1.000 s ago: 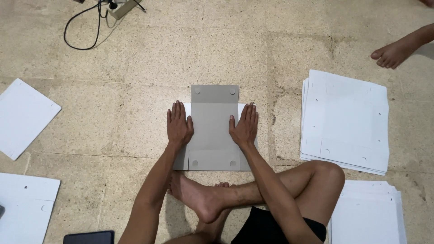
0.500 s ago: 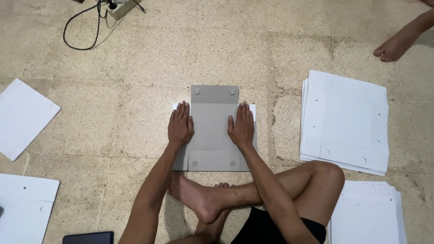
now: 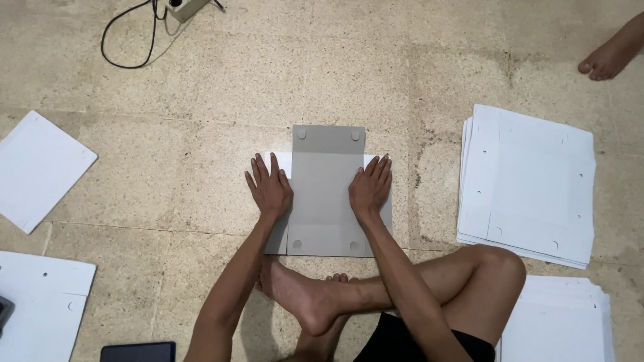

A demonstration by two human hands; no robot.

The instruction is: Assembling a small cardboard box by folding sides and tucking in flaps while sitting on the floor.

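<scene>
From the head camera I am watching both hands pressing flat on a grey cardboard sheet lying on the stone floor just in front of the crossed legs. The left hand is resting on the sheet's left edge, the right hand on its right edge; the fingers of both are stretched out, close together, gripping nothing. White flaps are peeking out beside each hand, so I judge the sides are folded in under the palms. If the pressure is lifting unevenly, a flap could be springing back or the crease running crooked; the sheet could also be sliding on the smooth floor. A stack of white sheets is lying well apart to the right. Compared with a second ago, the hands are sitting slightly lower and flatter, and another person's foot at the top right has shifted.
</scene>
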